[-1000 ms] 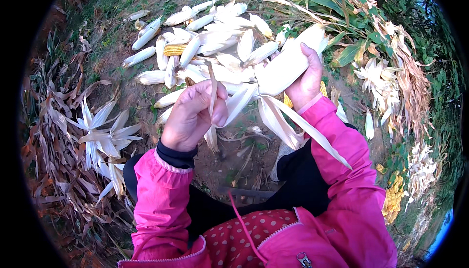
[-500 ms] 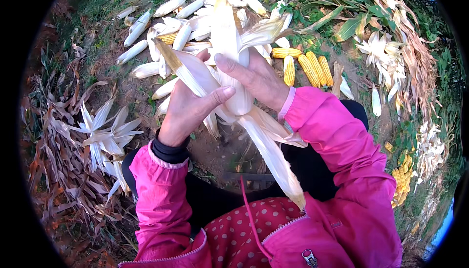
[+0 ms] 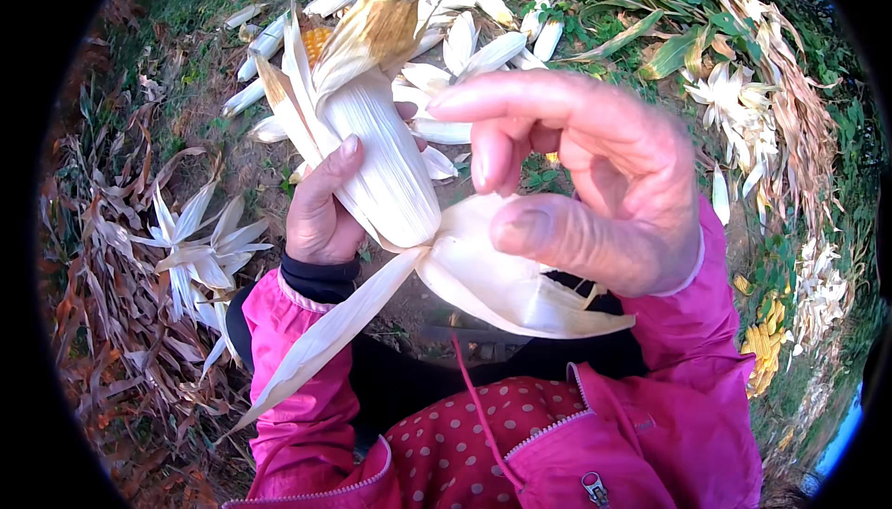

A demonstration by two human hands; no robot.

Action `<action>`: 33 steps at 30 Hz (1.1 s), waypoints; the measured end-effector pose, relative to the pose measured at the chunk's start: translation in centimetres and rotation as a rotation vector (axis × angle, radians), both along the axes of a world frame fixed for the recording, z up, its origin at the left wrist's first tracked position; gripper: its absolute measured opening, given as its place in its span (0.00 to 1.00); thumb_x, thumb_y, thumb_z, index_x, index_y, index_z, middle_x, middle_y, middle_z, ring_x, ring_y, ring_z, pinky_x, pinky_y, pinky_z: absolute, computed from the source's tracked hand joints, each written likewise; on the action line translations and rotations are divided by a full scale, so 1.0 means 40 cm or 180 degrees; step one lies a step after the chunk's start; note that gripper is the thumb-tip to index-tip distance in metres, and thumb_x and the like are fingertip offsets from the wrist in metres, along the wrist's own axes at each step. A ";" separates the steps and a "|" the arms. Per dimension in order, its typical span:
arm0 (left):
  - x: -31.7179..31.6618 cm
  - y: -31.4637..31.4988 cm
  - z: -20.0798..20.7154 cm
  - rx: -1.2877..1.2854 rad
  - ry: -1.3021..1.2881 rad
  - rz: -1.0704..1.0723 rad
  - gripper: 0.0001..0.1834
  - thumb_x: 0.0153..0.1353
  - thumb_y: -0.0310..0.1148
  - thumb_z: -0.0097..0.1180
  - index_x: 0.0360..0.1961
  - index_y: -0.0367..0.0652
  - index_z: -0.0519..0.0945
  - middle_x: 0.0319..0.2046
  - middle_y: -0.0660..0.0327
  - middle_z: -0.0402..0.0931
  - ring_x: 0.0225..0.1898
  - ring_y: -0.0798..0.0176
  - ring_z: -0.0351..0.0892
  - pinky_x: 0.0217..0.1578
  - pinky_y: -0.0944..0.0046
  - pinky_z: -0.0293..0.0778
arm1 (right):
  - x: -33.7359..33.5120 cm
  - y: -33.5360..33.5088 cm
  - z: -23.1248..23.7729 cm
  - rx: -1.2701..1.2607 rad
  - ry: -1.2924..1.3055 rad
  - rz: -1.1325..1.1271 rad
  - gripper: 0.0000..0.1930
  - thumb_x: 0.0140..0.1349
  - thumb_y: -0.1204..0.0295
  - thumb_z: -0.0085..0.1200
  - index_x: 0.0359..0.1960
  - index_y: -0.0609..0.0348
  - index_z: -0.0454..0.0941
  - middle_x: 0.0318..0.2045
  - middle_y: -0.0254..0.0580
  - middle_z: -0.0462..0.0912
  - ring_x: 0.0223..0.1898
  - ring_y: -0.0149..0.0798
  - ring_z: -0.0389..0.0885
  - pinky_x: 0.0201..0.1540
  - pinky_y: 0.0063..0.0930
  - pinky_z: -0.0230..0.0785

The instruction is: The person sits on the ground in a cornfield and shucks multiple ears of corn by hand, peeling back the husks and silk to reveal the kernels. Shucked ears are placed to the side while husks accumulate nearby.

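Note:
An ear of corn (image 3: 381, 151) in pale husk lies tilted in my left hand (image 3: 327, 198), its thumb across the front and the fingers behind. At its upper end the husk parts, and a patch of yellow kernels shows beside a browned husk tip. Loosened husk leaves (image 3: 506, 272) hang from the base, one reaching down over my left sleeve. My right hand (image 3: 595, 179) is raised close to the camera, to the right of the ear. Its fingers are curled and apart from the thumb, with nothing between them.
Several husk-covered ears (image 3: 474, 54) lie piled on the ground ahead. Peeled husks (image 3: 200, 249) sit on dry leaves at the left, with more husks (image 3: 734, 105) at the right. Bare yellow cobs (image 3: 764, 346) lie at the lower right. Green stalks (image 3: 641, 35) stretch across the far right.
My right hand has come off the ear and risen to the right, nearer the camera. The ear has tipped left in my left hand, and its lower husk leaves are now spread apart.

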State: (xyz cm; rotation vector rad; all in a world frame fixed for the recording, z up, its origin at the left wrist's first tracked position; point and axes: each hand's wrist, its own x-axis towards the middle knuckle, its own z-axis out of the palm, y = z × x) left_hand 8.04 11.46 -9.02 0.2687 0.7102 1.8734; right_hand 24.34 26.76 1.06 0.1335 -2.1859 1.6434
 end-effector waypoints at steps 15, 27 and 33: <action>0.001 0.001 -0.015 0.0014 0.0209 -0.0019 0.37 0.58 0.41 0.53 0.63 0.32 0.55 0.56 0.40 0.64 0.50 0.46 0.74 0.47 0.51 0.77 | 0.029 0.008 -0.010 -0.2615 0.0923 0.2311 0.23 0.57 0.66 0.59 0.46 0.76 0.72 0.33 0.52 0.78 0.35 0.39 0.79 0.35 0.30 0.72; -0.030 0.008 -0.010 0.0307 0.0007 0.0079 0.34 0.61 0.40 0.50 0.63 0.33 0.55 0.56 0.38 0.65 0.50 0.44 0.74 0.49 0.50 0.76 | 0.040 0.006 0.033 -0.3015 0.1023 0.2503 0.18 0.57 0.71 0.56 0.43 0.78 0.74 0.30 0.55 0.79 0.32 0.44 0.80 0.33 0.33 0.74; -0.033 0.018 -0.002 0.0221 -0.0074 0.0215 0.32 0.61 0.38 0.52 0.61 0.32 0.59 0.53 0.40 0.70 0.49 0.45 0.76 0.52 0.49 0.74 | 0.060 -0.003 0.094 -0.3188 0.1325 0.2798 0.16 0.58 0.74 0.55 0.41 0.79 0.74 0.29 0.57 0.79 0.30 0.47 0.81 0.32 0.34 0.75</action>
